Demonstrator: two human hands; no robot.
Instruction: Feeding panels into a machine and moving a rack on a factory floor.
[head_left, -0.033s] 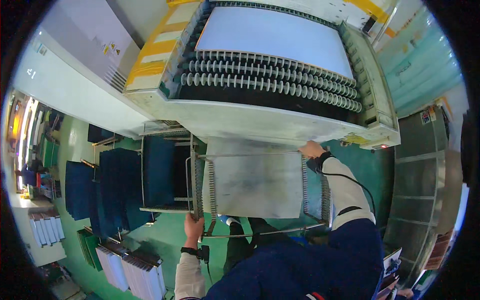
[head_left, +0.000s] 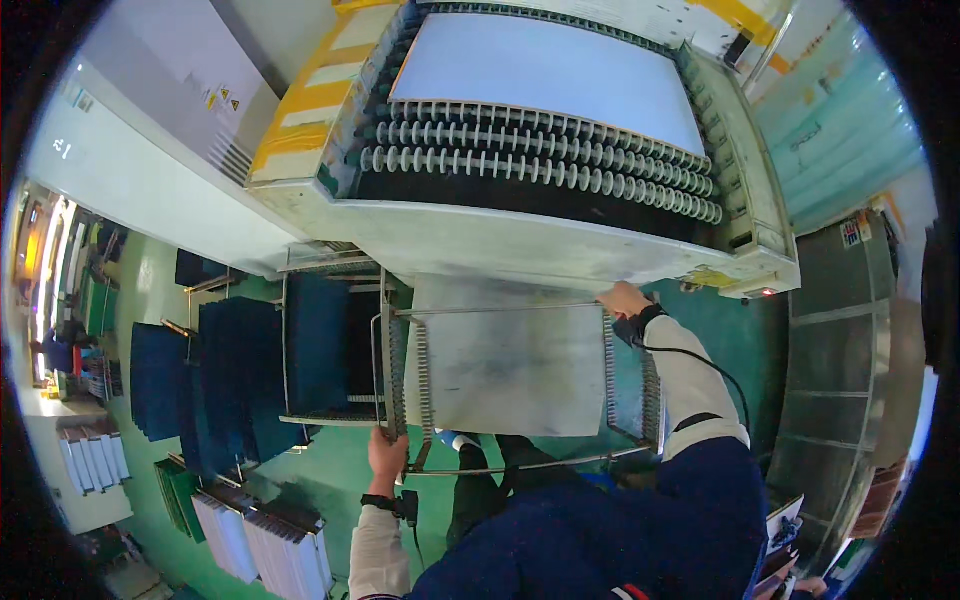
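A metal rack with toothed side rails stands in front of me, below the roller machine. My left hand is closed around its near left corner post. At the far right corner, my right hand has its fingers wrapped over the rack's frame. Between the toothed rails shows a flat grey sheet with dull smudges; whether it rests in the rack or beneath it, I cannot tell. Dark straps sit on both wrists, each with a cable.
Ahead, a conveyor with disc rollers carries a pale, bluish-white panel. Racks of dark panels stand to the left, with white panels nearer me. A grey metal cabinet stands at right.
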